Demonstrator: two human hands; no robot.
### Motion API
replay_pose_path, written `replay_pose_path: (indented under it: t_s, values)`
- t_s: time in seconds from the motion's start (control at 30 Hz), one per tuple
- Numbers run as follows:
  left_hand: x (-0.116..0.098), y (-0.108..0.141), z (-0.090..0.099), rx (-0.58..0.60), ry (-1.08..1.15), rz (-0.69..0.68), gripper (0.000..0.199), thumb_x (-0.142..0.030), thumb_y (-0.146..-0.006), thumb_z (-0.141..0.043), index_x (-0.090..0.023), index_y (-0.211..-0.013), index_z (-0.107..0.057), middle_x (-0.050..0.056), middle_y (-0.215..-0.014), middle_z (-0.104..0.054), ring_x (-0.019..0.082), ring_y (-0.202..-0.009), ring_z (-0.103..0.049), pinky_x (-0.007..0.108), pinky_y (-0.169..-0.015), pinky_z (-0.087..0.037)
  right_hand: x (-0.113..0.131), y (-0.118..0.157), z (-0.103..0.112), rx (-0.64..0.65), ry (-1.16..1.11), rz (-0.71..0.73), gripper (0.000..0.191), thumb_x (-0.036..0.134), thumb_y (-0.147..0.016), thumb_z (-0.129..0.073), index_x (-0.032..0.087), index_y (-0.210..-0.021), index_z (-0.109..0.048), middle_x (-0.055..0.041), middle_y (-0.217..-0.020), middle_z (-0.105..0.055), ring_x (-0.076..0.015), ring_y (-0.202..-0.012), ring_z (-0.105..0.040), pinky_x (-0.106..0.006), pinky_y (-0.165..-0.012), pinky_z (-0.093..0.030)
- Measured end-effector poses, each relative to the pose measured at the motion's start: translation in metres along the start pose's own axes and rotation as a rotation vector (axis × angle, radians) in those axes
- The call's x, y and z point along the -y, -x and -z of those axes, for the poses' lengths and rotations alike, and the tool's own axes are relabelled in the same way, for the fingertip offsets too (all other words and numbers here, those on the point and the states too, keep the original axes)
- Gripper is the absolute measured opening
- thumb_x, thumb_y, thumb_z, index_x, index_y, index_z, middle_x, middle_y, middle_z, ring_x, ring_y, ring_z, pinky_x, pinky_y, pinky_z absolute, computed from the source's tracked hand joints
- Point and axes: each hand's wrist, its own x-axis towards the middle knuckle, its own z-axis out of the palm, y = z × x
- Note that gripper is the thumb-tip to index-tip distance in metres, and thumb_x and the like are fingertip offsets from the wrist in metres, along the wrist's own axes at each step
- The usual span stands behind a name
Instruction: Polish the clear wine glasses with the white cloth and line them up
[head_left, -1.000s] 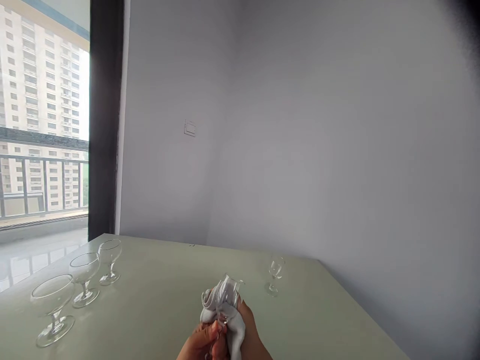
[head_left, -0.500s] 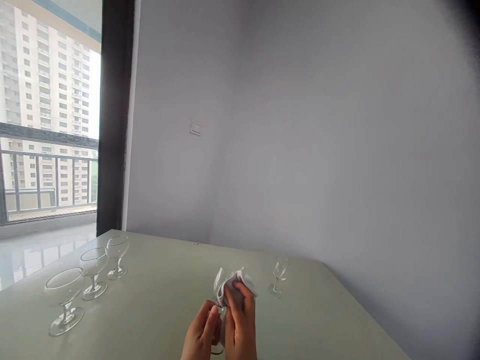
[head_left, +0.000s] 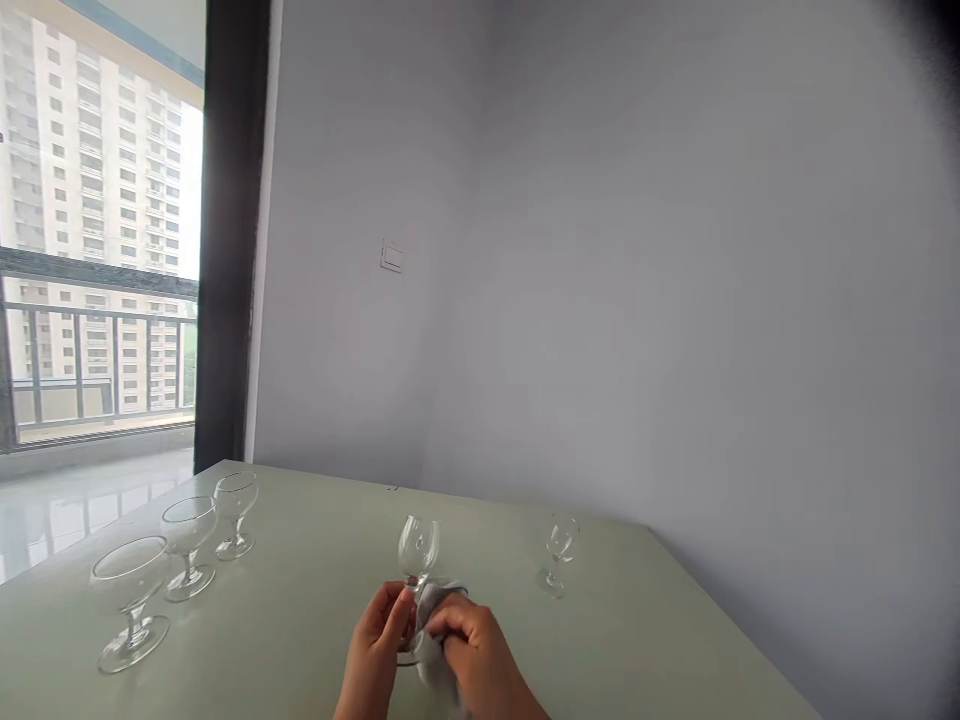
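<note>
A clear stemmed glass (head_left: 418, 545) stands upright between my hands, its bowl showing above the fingers. My left hand (head_left: 381, 632) is closed around the stem from the left side. Bunched in my right hand (head_left: 472, 640) is a grey cloth (head_left: 433, 650), pressed against the stem and near the foot of the glass. Part of the foot shows below my left fingers; cloth and fingers hide the rest of it and most of the stem.
On the left of the pale green table (head_left: 315, 560), three stemmed glasses (head_left: 135, 600) stand in a row. A smaller stemmed glass (head_left: 561, 545) stands right of my hands. Grey walls (head_left: 600, 300) meet behind the table, and a window (head_left: 97, 250) is at left.
The cloth and my right hand have moved down from the bowl to the stem and foot. The held glass and both hands have shifted slightly left, and its bowl is now uncovered.
</note>
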Motion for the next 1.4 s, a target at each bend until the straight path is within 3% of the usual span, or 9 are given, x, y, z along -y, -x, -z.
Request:
replay_pose_path:
  t_s: [0.1,0.2,0.43,0.53,0.67,0.9,1.03,1.2,1.4]
  values:
    - [0.009,-0.003,0.000,0.055,0.069,0.075,0.035,-0.053,-0.071,-0.060,-0.018,-0.076,-0.058,-0.006,-0.055,-0.047,0.009,-0.051,-0.038,0.021,-0.051,-0.032,0.002,-0.005,0.005,-0.238,-0.352,-0.240,0.016,0.017,-0.069,-0.054,0.017,-0.078,-0.067,0.0012,-0.063,-0.060,-0.0129,-0.058,-0.054,-0.023,-0.055,-0.041]
    - [0.018,0.000,-0.004,0.081,0.084,0.066,0.037,-0.050,-0.070,-0.062,-0.018,-0.089,-0.060,-0.004,-0.061,-0.052,0.011,-0.055,-0.044,0.022,-0.053,-0.035,-0.001,-0.005,-0.002,-0.200,-0.537,-0.225,0.026,0.031,-0.073,-0.060,0.017,-0.094,-0.065,-0.0011,-0.071,-0.062,-0.0141,-0.062,-0.056,-0.024,-0.059,-0.044]
    - [0.022,0.010,-0.010,-0.005,0.067,0.036,0.053,-0.054,-0.069,-0.060,-0.024,-0.111,-0.046,0.001,-0.083,-0.062,0.015,-0.064,-0.054,0.024,-0.055,-0.043,-0.006,-0.002,-0.008,0.055,-0.238,-0.065,0.030,0.037,-0.081,-0.054,0.015,-0.099,-0.064,-0.0022,-0.076,-0.061,-0.0158,-0.073,-0.055,-0.027,-0.069,-0.044]
    - [0.017,0.009,-0.009,0.012,0.082,0.031,0.057,-0.053,-0.069,-0.061,-0.026,-0.118,-0.047,0.005,-0.105,-0.062,0.021,-0.090,-0.058,0.027,-0.075,-0.045,-0.010,-0.002,0.000,0.104,-0.076,-0.075,0.026,0.036,-0.083,-0.051,0.015,-0.091,-0.064,-0.0007,-0.074,-0.057,-0.0142,-0.070,-0.052,-0.025,-0.066,-0.042]
    - [0.009,0.006,-0.003,0.088,0.051,0.002,0.048,-0.050,-0.071,-0.061,-0.027,-0.113,-0.057,0.003,-0.132,-0.047,0.025,-0.123,-0.039,0.028,-0.093,-0.038,-0.015,-0.001,0.002,0.076,0.155,-0.092,0.022,0.034,-0.082,-0.050,0.016,-0.083,-0.063,-0.0018,-0.079,-0.055,-0.0157,-0.074,-0.052,-0.025,-0.067,-0.041]
    - [0.003,0.003,0.004,0.156,-0.040,0.057,0.052,-0.047,-0.072,-0.061,-0.024,-0.118,-0.054,0.006,-0.114,-0.064,0.026,-0.107,-0.054,0.030,-0.080,-0.046,-0.011,0.001,-0.001,0.053,0.514,-0.095,0.019,0.021,-0.079,-0.046,0.017,-0.084,-0.064,-0.0050,-0.079,-0.055,-0.0178,-0.074,-0.054,-0.026,-0.067,-0.039]
    - [0.002,-0.006,0.013,0.057,-0.096,-0.036,0.050,-0.044,-0.072,-0.062,-0.025,-0.117,-0.053,0.007,-0.107,-0.068,0.026,-0.108,-0.054,0.035,-0.089,-0.042,-0.011,0.002,0.005,0.084,0.628,-0.043,0.013,0.013,-0.069,-0.049,0.019,-0.064,-0.059,0.0003,-0.066,-0.049,-0.0138,-0.060,-0.046,-0.024,-0.057,-0.031]
    - [0.000,-0.013,0.021,-0.012,-0.032,-0.098,0.045,-0.038,-0.070,-0.067,-0.024,-0.111,-0.055,0.007,-0.107,-0.068,0.025,-0.111,-0.054,0.035,-0.095,-0.037,-0.018,-0.007,0.014,-0.092,0.186,-0.164,0.019,0.022,-0.071,-0.054,0.018,-0.053,-0.050,0.0055,-0.051,-0.035,-0.0104,-0.050,-0.030,-0.025,-0.050,-0.022]
    - [0.000,0.006,-0.005,-0.027,0.303,-0.031,0.041,-0.035,-0.058,-0.076,-0.022,-0.092,-0.058,0.003,-0.081,-0.071,0.025,-0.089,-0.066,0.034,-0.082,-0.049,-0.032,-0.007,-0.013,0.011,-0.281,-0.147,0.028,0.042,-0.074,-0.062,0.016,-0.084,-0.065,-0.0023,-0.071,-0.058,-0.0165,-0.073,-0.053,-0.027,-0.072,-0.040]
